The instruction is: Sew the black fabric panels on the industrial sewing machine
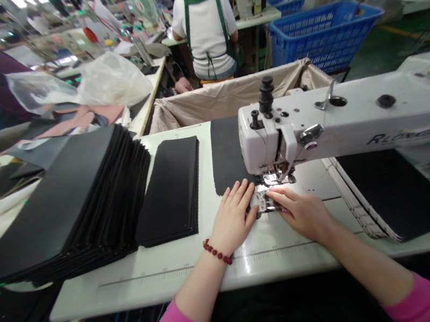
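Observation:
A black rectangular panel (226,151) lies under the head of a white sewing machine (335,123), left of its presser foot (272,178). My left hand (235,213) lies flat with fingers spread, its fingertips at the panel's near edge. On the other side of the metal needle plate (261,202), my right hand (303,213) rests with its fingers stretched toward the presser foot. Its thumb is partly hidden, and a small purplish spot shows beneath the fingers. I see nothing clearly held in either hand.
Left of my hands are a low stack of black panels (170,190) and a taller stack (53,197). Light-edged black panels (399,191) lie at right. Behind the table are a fabric-lined bin (190,105), a blue basket (321,32) and a seated person (205,29).

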`<state>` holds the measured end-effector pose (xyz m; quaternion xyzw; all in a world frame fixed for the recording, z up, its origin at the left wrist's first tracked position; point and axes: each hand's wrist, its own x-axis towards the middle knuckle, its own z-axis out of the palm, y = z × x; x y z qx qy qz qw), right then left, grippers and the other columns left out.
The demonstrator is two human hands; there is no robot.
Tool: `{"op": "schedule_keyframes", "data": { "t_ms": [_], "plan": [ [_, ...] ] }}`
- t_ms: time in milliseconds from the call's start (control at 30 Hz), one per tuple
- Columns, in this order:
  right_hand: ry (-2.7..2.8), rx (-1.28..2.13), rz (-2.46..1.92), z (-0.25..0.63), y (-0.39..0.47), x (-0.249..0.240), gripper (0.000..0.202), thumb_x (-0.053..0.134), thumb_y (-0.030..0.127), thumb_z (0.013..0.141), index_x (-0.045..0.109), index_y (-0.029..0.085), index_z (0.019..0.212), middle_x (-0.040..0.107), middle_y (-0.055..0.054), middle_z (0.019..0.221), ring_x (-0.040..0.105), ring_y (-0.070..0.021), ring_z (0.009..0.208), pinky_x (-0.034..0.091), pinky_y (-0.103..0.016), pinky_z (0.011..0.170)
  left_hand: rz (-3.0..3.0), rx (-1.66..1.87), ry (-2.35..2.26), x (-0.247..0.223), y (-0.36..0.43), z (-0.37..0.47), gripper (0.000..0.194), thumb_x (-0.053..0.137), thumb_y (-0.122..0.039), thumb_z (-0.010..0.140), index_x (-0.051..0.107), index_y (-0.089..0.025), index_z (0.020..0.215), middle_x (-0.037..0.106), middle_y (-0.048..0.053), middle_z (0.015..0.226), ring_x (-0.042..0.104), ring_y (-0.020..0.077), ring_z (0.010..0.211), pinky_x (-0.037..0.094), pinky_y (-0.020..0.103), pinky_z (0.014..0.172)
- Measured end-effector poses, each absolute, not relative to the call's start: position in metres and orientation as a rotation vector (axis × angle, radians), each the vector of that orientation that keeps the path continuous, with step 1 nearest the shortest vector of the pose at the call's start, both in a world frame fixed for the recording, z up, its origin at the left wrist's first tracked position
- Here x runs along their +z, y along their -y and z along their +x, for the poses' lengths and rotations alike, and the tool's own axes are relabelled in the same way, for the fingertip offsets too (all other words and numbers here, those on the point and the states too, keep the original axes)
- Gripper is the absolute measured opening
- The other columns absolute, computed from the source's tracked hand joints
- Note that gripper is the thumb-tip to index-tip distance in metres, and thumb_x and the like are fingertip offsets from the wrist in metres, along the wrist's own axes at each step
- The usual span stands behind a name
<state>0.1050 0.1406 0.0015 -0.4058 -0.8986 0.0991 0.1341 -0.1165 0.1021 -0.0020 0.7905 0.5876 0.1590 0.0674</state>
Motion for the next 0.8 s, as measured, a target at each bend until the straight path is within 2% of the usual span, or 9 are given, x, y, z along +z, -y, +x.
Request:
{"op": "schedule_keyframes", "data": {
  "t_ms": [333, 800],
  "plan": [
    [2.616, 0.302, -1.198, 0.106, -0.14, 0.0, 0.05, 0.05, 0.019, 0.089, 0.048, 0.026, 0.138, 0.052, -0.003, 0.142, 0.064, -0.0207, 0.107, 0.055, -0.033, 0.08, 2.387, 0.401, -1.767, 0.002, -0.105, -0.117, 0.054, 0.046, -0.039, 0.098, 0.032, -0.023, 0.148, 0.031, 0.006, 0.156, 0.027, 0.0247, 0.144, 0.025, 0.047, 0.118],
    [2.602, 0.305, -1.196, 0.104, -0.14, 0.0, 0.049, 0.049, 0.018, 0.089, 0.049, 0.026, 0.137, 0.053, -0.004, 0.141, 0.063, -0.02, 0.109, 0.054, -0.031, 0.08, 2.36, 0.596, -1.817, 0.0, -0.115, -0.115, 0.043, 0.048, -0.036, 0.097, 0.047, -0.024, 0.139, 0.048, 0.007, 0.144, 0.043, 0.0261, 0.133, 0.034, 0.047, 0.111]
  ]
}}
